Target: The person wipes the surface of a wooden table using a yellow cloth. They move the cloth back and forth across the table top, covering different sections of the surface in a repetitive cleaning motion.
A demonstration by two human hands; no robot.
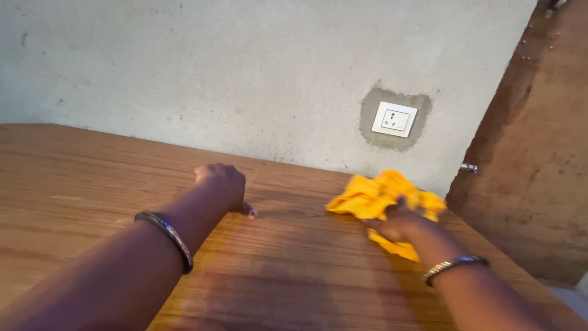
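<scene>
A crumpled yellow cloth (375, 195) lies on the wooden tabletop (92, 178) near its far right corner. My right hand (397, 224) presses on the cloth, fingers bunched into it, with a metal bangle on the wrist. My left hand (223, 186) rests on the bare wood to the left of the cloth, fingers curled under and the thumb touching the surface. A dark bangle circles that forearm. A darker, damp-looking patch of wood spreads between the two arms.
A pale plaster wall (245, 73) runs right behind the table. A white wall socket (394, 119) sits in a grey patch above the cloth. A brown wooden door (539, 159) with a small metal latch (469, 167) stands at the right.
</scene>
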